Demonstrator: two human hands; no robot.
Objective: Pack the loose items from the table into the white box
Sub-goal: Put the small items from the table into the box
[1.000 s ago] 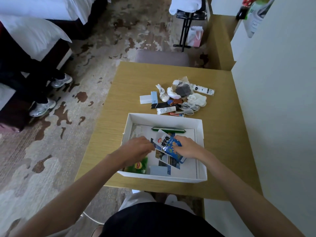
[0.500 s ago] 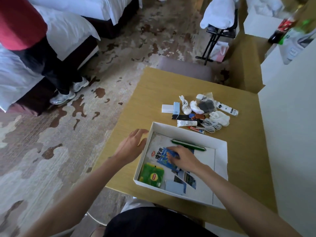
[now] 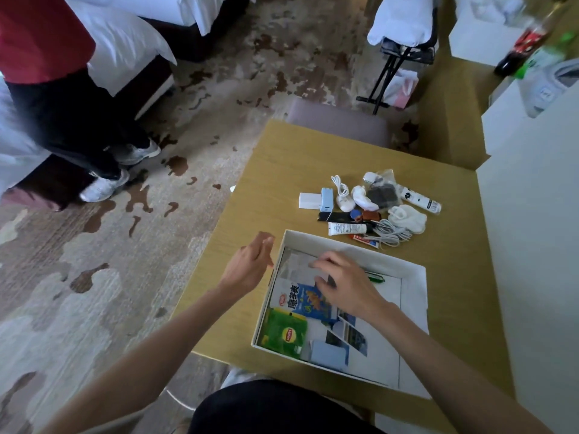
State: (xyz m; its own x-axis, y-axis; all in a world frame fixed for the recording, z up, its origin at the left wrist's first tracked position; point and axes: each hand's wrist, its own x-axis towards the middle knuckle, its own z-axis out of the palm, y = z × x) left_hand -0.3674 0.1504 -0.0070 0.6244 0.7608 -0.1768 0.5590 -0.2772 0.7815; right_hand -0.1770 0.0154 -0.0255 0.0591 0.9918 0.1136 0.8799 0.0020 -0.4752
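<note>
White box (image 3: 391, 261) lies open on the bench (image 3: 282, 170), directly under the right hand (image 3: 347, 283) and just to the right of the left hand (image 3: 250, 267).

In the head view, the right hand is inside the box, palm down, with the fingers loosely bent and holding nothing. I cannot tell if its fingertips touch the box floor. Just below this hand lies a blue snack packet (image 3: 308, 300), and nearer to the person than that, a green tea packet (image 3: 286, 333) rests against the left wall of the box. A pale blue card (image 3: 329, 352) is beside the tea packet, toward the near wall. A green pen (image 3: 376, 278) shows partly from behind the right hand, on its far side.

The left hand hovers over the bench outside the left wall of the box, fingers relaxed and nearly straight, gripping nothing.

Beyond both hands, past the far wall of the box, the loose items lie in a group on the bench: a white tube (image 3: 346, 228), a coiled white cable (image 3: 391, 233), a white cloth (image 3: 407, 217), a white bottle (image 3: 419, 200), a clear bag (image 3: 383, 192) with something dark inside, and a white block (image 3: 308, 201).

Far to the left of the left hand, a person in a red top (image 3: 44, 36) stands on the carpet (image 3: 219, 89) beside a bed (image 3: 131, 54).
</note>
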